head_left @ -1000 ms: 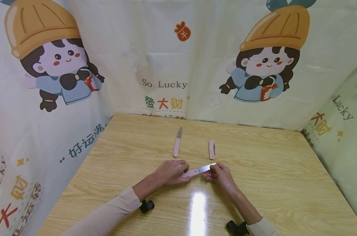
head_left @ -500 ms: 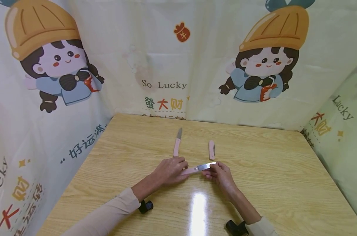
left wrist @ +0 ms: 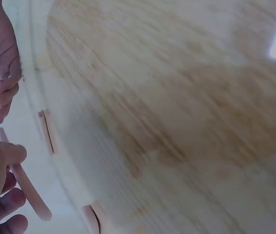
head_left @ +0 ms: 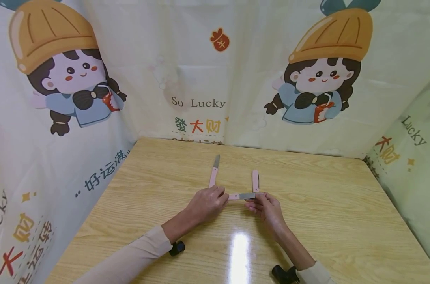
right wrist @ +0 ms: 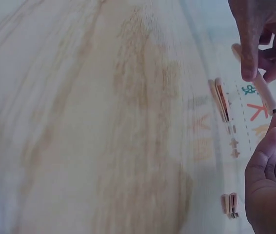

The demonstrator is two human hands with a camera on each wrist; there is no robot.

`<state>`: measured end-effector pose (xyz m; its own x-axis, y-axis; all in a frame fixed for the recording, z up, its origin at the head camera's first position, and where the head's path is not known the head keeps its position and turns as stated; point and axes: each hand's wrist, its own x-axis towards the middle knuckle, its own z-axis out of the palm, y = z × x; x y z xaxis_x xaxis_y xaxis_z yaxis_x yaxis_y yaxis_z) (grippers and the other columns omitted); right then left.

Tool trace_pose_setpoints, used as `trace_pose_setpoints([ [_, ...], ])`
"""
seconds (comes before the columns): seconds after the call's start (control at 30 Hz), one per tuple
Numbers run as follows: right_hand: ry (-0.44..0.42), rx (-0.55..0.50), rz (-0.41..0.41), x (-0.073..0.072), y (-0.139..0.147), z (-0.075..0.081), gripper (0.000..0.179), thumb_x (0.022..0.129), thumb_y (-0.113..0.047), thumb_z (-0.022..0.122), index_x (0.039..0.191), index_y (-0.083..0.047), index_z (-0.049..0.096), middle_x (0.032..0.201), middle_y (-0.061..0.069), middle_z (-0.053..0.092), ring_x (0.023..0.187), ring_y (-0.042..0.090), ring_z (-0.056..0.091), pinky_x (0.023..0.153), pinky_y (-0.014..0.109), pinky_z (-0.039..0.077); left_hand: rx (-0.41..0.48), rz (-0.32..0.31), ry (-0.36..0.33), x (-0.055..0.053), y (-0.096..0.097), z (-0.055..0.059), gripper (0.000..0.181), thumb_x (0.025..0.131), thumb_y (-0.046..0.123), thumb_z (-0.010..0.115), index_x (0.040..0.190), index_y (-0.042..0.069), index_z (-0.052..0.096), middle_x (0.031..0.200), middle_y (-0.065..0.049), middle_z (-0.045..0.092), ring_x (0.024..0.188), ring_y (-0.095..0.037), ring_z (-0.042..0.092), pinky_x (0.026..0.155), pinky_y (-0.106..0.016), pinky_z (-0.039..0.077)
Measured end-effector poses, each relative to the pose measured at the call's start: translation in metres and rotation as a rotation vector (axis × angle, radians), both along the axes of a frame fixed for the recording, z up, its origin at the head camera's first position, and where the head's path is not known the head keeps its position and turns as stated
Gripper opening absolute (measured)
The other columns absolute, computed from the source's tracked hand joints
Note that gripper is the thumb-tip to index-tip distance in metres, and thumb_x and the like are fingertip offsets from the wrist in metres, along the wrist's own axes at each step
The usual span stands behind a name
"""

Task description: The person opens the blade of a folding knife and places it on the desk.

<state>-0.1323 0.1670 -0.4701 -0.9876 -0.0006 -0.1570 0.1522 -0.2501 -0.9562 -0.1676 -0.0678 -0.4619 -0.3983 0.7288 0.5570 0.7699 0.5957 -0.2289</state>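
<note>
Between my hands is a pink-handled folding knife (head_left: 233, 197) with its steel blade (head_left: 247, 196) swung out. My left hand (head_left: 207, 203) grips the handle, whose butt end sticks out past the fingers in the left wrist view. The thumb and fingers of my right hand (head_left: 268, 209) pinch the blade near its tip. Beyond the left hand a second pink knife (head_left: 213, 176) lies unfolded, its handle end hidden behind that hand. A third pink knife (head_left: 255, 180) lies folded, just beyond the right fingertips.
The wooden table (head_left: 325, 205) reaches back to a printed cloth (head_left: 250, 79) that hangs behind it and along both sides. Black wrist cameras sit under my left wrist (head_left: 177, 247) and right wrist (head_left: 285, 274). A bright reflection lies on the near tabletop.
The held knife has turned from a slant to nearly level across the head view. My left hand has shifted slightly farther away, covering the end of the unfolded knife; the right has barely moved.
</note>
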Motion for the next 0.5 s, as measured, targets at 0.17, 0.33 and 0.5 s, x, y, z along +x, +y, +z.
trace_pose_setpoints([
  [0.17, 0.014, -0.009, -0.004, 0.0007, 0.0014, 0.0007, 0.028, 0.110, -0.014, 0.045, 0.117, 0.012, 0.049, 0.100, 0.017, 0.072, 0.087, 0.022, 0.073, 0.082, 0.035, 0.057, -0.011, 0.013, 0.048, -0.0005, 0.0035, 0.0033, 0.009, 0.092, 0.017, 0.077, 0.090, 0.008, 0.076, 0.086, -0.002, 0.066, 0.068, -0.013, 0.060, 0.055, -0.024, 0.052],
  [0.33, -0.004, -0.020, 0.032, 0.0011, 0.0042, 0.0005, 0.036, 0.106, -0.020, 0.058, 0.118, 0.013, 0.051, 0.096, 0.018, 0.073, 0.084, 0.022, 0.073, 0.079, 0.033, 0.058, 0.022, 0.045, 0.041, -0.0045, 0.0051, 0.0058, 0.011, 0.091, 0.020, 0.079, 0.092, 0.009, 0.079, 0.087, -0.002, 0.068, 0.070, -0.012, 0.062, 0.057, -0.023, 0.052],
  [0.5, -0.027, 0.017, 0.122, 0.0022, 0.0070, -0.0012, 0.036, 0.103, -0.019, 0.064, 0.118, 0.012, 0.054, 0.094, 0.014, 0.073, 0.082, 0.019, 0.072, 0.076, 0.030, 0.058, 0.182, 0.076, -0.154, -0.0094, 0.0065, 0.0051, 0.010, 0.091, 0.020, 0.079, 0.093, 0.010, 0.080, 0.085, 0.001, 0.065, 0.068, -0.009, 0.061, 0.057, -0.022, 0.052],
])
